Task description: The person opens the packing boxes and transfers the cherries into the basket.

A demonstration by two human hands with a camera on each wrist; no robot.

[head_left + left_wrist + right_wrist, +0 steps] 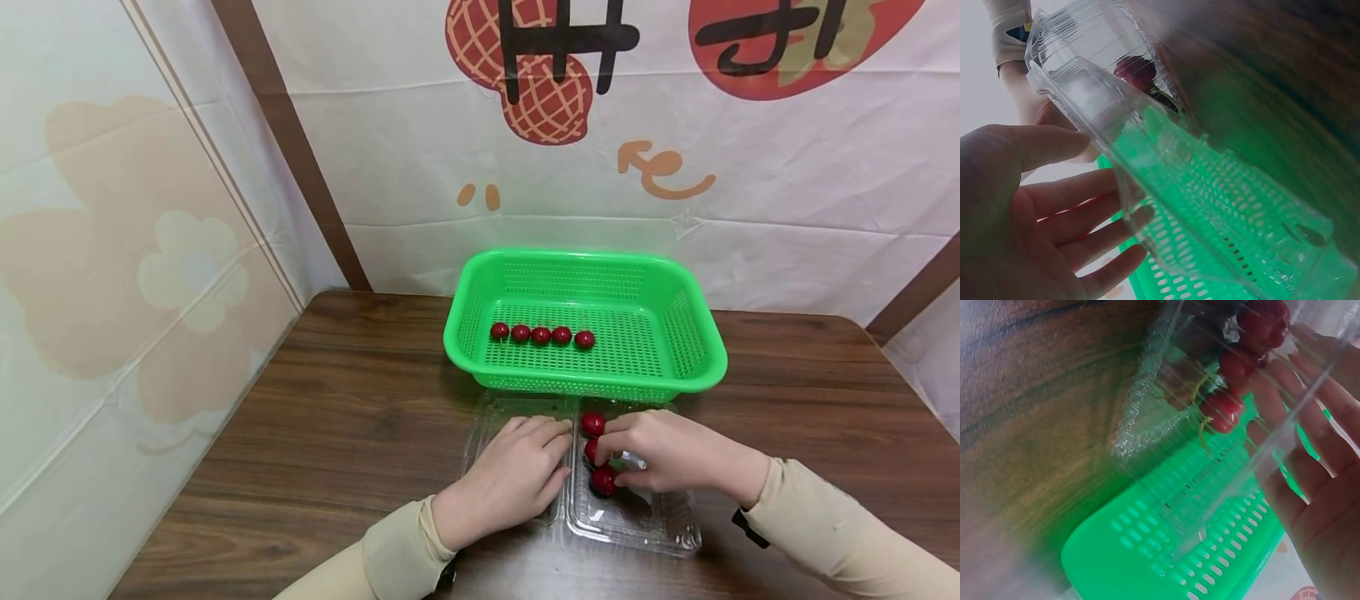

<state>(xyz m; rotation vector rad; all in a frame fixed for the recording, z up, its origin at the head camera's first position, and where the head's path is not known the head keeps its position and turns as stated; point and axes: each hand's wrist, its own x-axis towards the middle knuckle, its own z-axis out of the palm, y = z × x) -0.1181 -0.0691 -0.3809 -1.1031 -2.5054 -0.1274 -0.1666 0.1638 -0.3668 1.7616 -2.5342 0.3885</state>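
Note:
A clear plastic clamshell box (pixel 633 533) lies unfolded on the table, with three dark red cherries (pixel 602 481) in a row along the left side of its right half. My right hand (pixel 663 454) reaches into that half, its fingertips right at the middle and nearest cherries. In the right wrist view the fingers look loosely extended beside the cherries (pixel 1222 409), and thin green stems show. Over the left half of the box, my left hand (pixel 513 471) rests with fingers spread. The left wrist view shows its fingers (pixel 1088 222) along the clear plastic edge.
Behind the box stands a green plastic basket (pixel 585 383) with perforated sides. Several cherries (pixel 540 336) form a row on its floor. The wooden table (pixel 352 417) extends to both sides, and a printed fabric backdrop (pixel 405 167) hangs behind it.

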